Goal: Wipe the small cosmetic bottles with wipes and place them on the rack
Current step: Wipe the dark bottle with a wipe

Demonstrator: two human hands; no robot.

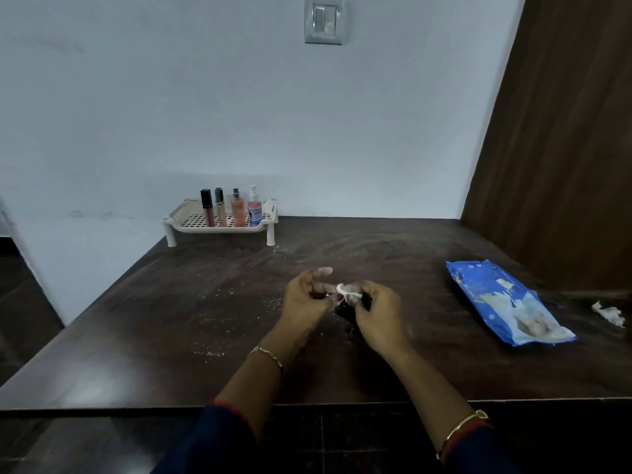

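Observation:
My left hand [306,297] and my right hand [376,311] meet over the middle of the dark table. Between them is a small dark cosmetic bottle [343,308], mostly hidden by my fingers. A white wipe [347,291] is pinched in my right hand's fingers against the bottle's top. The cream perforated rack [191,222] stands at the back left by the wall. On it stand several bottles: a black-capped lip gloss [207,206], a slim tube [220,206], an orange spray bottle [238,208] and a pink spray bottle [254,206].
A blue pack of wipes [506,302] lies on the table to the right. A crumpled used wipe [610,313] sits near the right edge. A brown wooden panel [564,148] rises at the right. The table's front edge [307,403] runs just under my forearms.

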